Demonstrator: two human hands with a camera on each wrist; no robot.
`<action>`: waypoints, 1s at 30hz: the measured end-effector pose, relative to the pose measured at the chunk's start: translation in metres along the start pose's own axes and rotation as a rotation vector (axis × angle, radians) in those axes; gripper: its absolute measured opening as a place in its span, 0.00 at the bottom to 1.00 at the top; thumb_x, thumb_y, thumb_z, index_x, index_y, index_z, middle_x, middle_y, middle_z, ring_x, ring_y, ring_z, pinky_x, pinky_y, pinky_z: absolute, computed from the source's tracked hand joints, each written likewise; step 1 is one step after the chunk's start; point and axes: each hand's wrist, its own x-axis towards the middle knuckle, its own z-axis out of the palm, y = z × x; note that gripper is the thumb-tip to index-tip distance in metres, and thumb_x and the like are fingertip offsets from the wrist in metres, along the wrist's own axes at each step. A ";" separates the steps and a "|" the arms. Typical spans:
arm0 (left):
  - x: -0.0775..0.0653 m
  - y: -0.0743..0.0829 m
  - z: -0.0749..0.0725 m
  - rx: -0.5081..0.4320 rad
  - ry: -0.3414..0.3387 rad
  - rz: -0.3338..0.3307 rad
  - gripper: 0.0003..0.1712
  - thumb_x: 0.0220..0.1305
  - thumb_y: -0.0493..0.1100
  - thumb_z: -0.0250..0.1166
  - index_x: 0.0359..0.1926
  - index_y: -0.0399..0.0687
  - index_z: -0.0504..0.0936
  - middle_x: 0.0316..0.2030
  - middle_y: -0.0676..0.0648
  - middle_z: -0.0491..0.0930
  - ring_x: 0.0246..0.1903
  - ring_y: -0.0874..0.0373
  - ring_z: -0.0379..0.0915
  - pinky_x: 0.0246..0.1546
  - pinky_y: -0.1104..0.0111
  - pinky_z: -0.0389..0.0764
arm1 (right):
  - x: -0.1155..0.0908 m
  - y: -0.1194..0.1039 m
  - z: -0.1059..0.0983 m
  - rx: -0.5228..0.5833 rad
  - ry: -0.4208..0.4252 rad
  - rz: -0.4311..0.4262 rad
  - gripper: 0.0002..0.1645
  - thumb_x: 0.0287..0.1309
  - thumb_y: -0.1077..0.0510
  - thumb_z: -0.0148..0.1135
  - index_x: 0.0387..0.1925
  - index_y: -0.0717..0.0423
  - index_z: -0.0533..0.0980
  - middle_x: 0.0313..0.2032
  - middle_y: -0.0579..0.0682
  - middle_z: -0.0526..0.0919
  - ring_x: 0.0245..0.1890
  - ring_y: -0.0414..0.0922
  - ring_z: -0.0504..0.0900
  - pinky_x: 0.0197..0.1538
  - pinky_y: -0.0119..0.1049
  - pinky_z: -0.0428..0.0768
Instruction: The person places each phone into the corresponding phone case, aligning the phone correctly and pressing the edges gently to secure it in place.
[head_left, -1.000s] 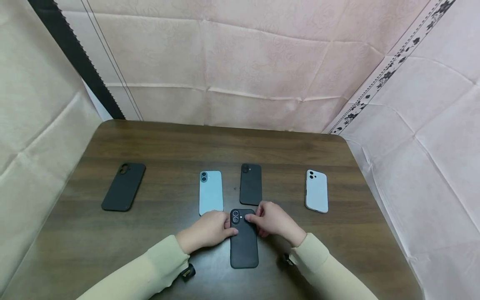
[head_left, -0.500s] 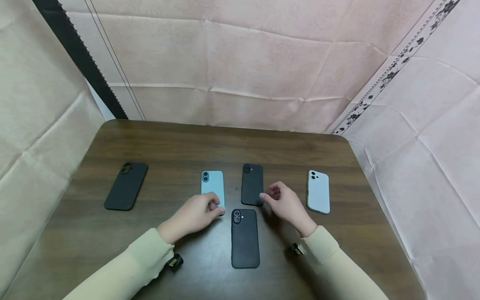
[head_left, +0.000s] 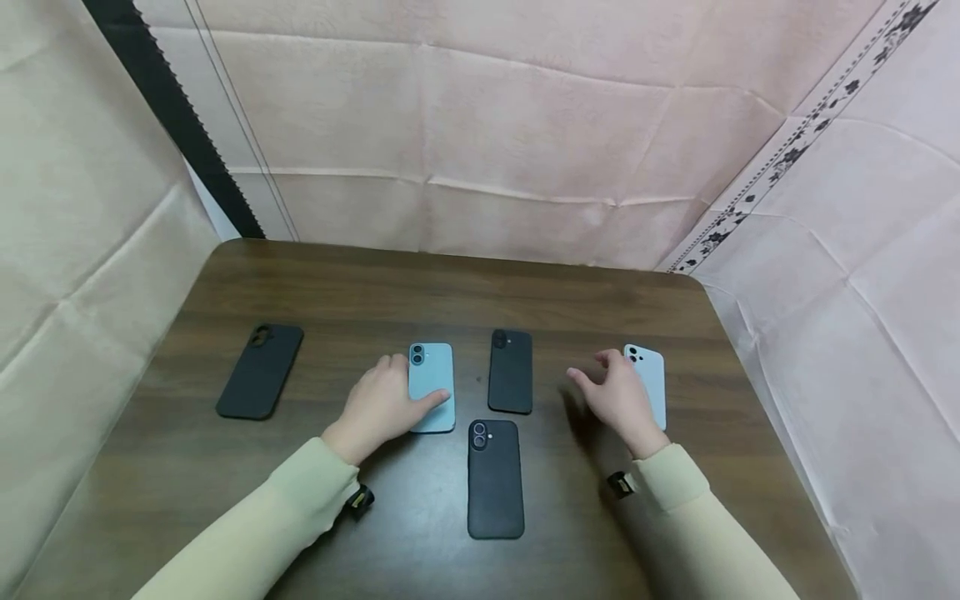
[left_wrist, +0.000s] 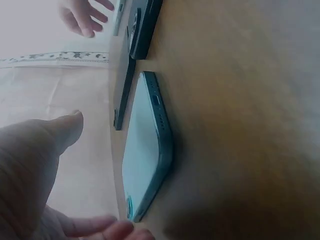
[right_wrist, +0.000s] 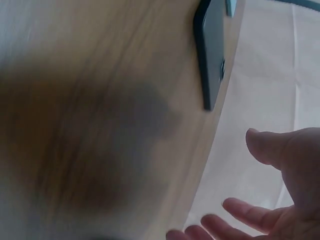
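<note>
My left hand (head_left: 381, 407) hovers over the left edge of a light blue phone (head_left: 432, 379), which lies back side up. Its thumb reaches across the phone's lower part in the head view. In the left wrist view the thumb and fingers (left_wrist: 119, 229) are spread apart, with a gap to the light blue phone (left_wrist: 142, 142). My right hand (head_left: 618, 396) hangs in the air with parted thumb and fingers, covering part of a white phone (head_left: 654, 379). A black phone (head_left: 496, 483) with two lenses lies at the front middle. Behind it lies a smaller dark phone (head_left: 510, 375).
A dark phone case (head_left: 260, 372) with a camera cutout lies tilted at the left of the wooden table (head_left: 360, 283). Pale cloth (head_left: 525, 125) hangs behind the table and at both sides.
Both hands have left the black phone at the front. The left hand has moved left to the light blue phone, the right hand rightward to the white phone.
</note>
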 end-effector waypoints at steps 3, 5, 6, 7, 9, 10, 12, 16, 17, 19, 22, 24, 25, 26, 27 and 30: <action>0.007 0.003 0.005 0.062 0.012 -0.018 0.61 0.49 0.79 0.60 0.62 0.28 0.64 0.49 0.33 0.72 0.39 0.44 0.73 0.35 0.53 0.81 | 0.003 0.011 -0.005 -0.024 0.032 0.007 0.41 0.61 0.39 0.61 0.60 0.68 0.66 0.56 0.68 0.69 0.56 0.62 0.69 0.56 0.57 0.70; 0.012 0.005 0.008 0.093 0.011 -0.027 0.63 0.48 0.80 0.59 0.63 0.28 0.63 0.50 0.33 0.72 0.40 0.43 0.73 0.34 0.52 0.81 | 0.004 0.017 -0.009 -0.032 0.043 0.001 0.41 0.61 0.39 0.61 0.59 0.69 0.67 0.55 0.69 0.70 0.56 0.63 0.70 0.55 0.57 0.70; 0.013 0.006 0.009 0.102 0.009 -0.030 0.63 0.48 0.80 0.59 0.63 0.28 0.63 0.50 0.33 0.72 0.41 0.42 0.73 0.33 0.52 0.81 | 0.005 0.020 -0.010 -0.037 0.048 0.003 0.41 0.61 0.39 0.61 0.59 0.69 0.67 0.55 0.69 0.70 0.56 0.63 0.70 0.55 0.57 0.70; 0.015 0.007 0.011 0.111 0.003 -0.031 0.63 0.47 0.80 0.59 0.63 0.28 0.63 0.50 0.32 0.72 0.41 0.42 0.73 0.33 0.52 0.80 | 0.005 0.023 -0.012 -0.040 0.052 0.008 0.41 0.61 0.39 0.61 0.59 0.69 0.67 0.55 0.69 0.70 0.55 0.63 0.70 0.55 0.58 0.70; 0.017 0.010 0.012 0.118 -0.011 -0.038 0.64 0.47 0.80 0.60 0.63 0.28 0.62 0.51 0.32 0.72 0.42 0.41 0.72 0.35 0.51 0.80 | 0.005 0.028 -0.015 -0.059 0.061 0.026 0.42 0.61 0.38 0.61 0.60 0.69 0.67 0.55 0.70 0.71 0.54 0.64 0.71 0.53 0.59 0.71; 0.018 0.012 0.013 0.123 -0.018 -0.043 0.64 0.47 0.80 0.60 0.64 0.28 0.62 0.52 0.32 0.71 0.43 0.41 0.71 0.36 0.51 0.80 | 0.005 0.030 -0.017 -0.065 0.067 0.038 0.42 0.61 0.38 0.61 0.60 0.69 0.67 0.55 0.70 0.71 0.53 0.64 0.71 0.53 0.59 0.71; 0.019 0.014 0.013 0.124 -0.031 -0.052 0.65 0.46 0.80 0.61 0.64 0.28 0.61 0.53 0.31 0.71 0.44 0.41 0.70 0.36 0.51 0.79 | 0.006 0.035 -0.020 -0.083 0.077 0.065 0.43 0.61 0.37 0.60 0.61 0.69 0.67 0.55 0.70 0.70 0.52 0.66 0.71 0.51 0.60 0.71; 0.019 0.016 0.014 0.142 -0.045 -0.067 0.66 0.45 0.79 0.63 0.65 0.28 0.60 0.53 0.31 0.70 0.44 0.41 0.69 0.36 0.52 0.79 | 0.007 0.038 -0.024 -0.118 0.095 0.120 0.43 0.61 0.36 0.59 0.61 0.67 0.67 0.54 0.71 0.70 0.49 0.68 0.72 0.44 0.60 0.73; 0.019 0.017 0.015 0.147 -0.044 -0.068 0.66 0.44 0.79 0.64 0.65 0.28 0.60 0.53 0.31 0.70 0.44 0.41 0.68 0.36 0.52 0.79 | 0.008 0.039 -0.025 -0.128 0.089 0.136 0.43 0.61 0.36 0.59 0.62 0.67 0.67 0.54 0.72 0.69 0.49 0.68 0.71 0.43 0.60 0.73; 0.018 0.017 0.015 0.158 -0.042 -0.070 0.66 0.44 0.78 0.64 0.65 0.28 0.60 0.52 0.31 0.69 0.44 0.41 0.68 0.35 0.53 0.79 | 0.009 0.041 -0.026 -0.146 0.084 0.174 0.44 0.61 0.36 0.59 0.63 0.66 0.66 0.54 0.72 0.68 0.49 0.69 0.69 0.43 0.61 0.72; 0.018 0.018 0.017 0.174 -0.037 -0.069 0.65 0.44 0.77 0.66 0.64 0.27 0.60 0.51 0.31 0.69 0.43 0.41 0.67 0.34 0.53 0.79 | 0.010 0.045 -0.027 -0.171 0.066 0.226 0.44 0.61 0.36 0.58 0.64 0.66 0.64 0.54 0.72 0.66 0.51 0.70 0.66 0.44 0.63 0.71; 0.018 0.018 0.017 0.186 -0.033 -0.066 0.65 0.44 0.77 0.66 0.64 0.27 0.60 0.51 0.31 0.69 0.43 0.41 0.67 0.33 0.53 0.79 | 0.011 0.048 -0.028 -0.175 0.057 0.244 0.44 0.61 0.37 0.58 0.63 0.66 0.64 0.54 0.72 0.66 0.51 0.70 0.65 0.45 0.63 0.70; 0.018 0.019 0.017 0.193 -0.033 -0.065 0.66 0.44 0.77 0.66 0.64 0.26 0.61 0.51 0.31 0.69 0.43 0.41 0.67 0.33 0.53 0.80 | 0.011 0.049 -0.028 -0.175 0.053 0.251 0.43 0.61 0.37 0.58 0.63 0.66 0.63 0.54 0.72 0.65 0.51 0.70 0.65 0.44 0.63 0.70; 0.018 0.019 0.017 0.201 -0.032 -0.065 0.66 0.44 0.77 0.66 0.64 0.26 0.61 0.51 0.31 0.69 0.43 0.41 0.67 0.33 0.54 0.80 | 0.011 0.050 -0.028 -0.174 0.048 0.255 0.43 0.61 0.37 0.58 0.63 0.66 0.63 0.54 0.72 0.65 0.50 0.70 0.65 0.44 0.63 0.70; 0.018 0.020 0.018 0.208 -0.032 -0.066 0.66 0.44 0.77 0.66 0.64 0.26 0.61 0.51 0.31 0.69 0.43 0.41 0.67 0.33 0.54 0.80 | 0.011 0.052 -0.027 -0.172 0.044 0.259 0.43 0.61 0.37 0.58 0.63 0.66 0.63 0.54 0.72 0.65 0.50 0.69 0.65 0.44 0.63 0.70; 0.020 0.022 0.019 0.226 -0.038 -0.080 0.66 0.44 0.79 0.64 0.63 0.24 0.62 0.50 0.30 0.69 0.43 0.41 0.68 0.32 0.54 0.80 | 0.011 0.056 -0.027 -0.168 0.036 0.265 0.43 0.61 0.38 0.57 0.63 0.66 0.63 0.53 0.72 0.64 0.50 0.69 0.65 0.44 0.62 0.70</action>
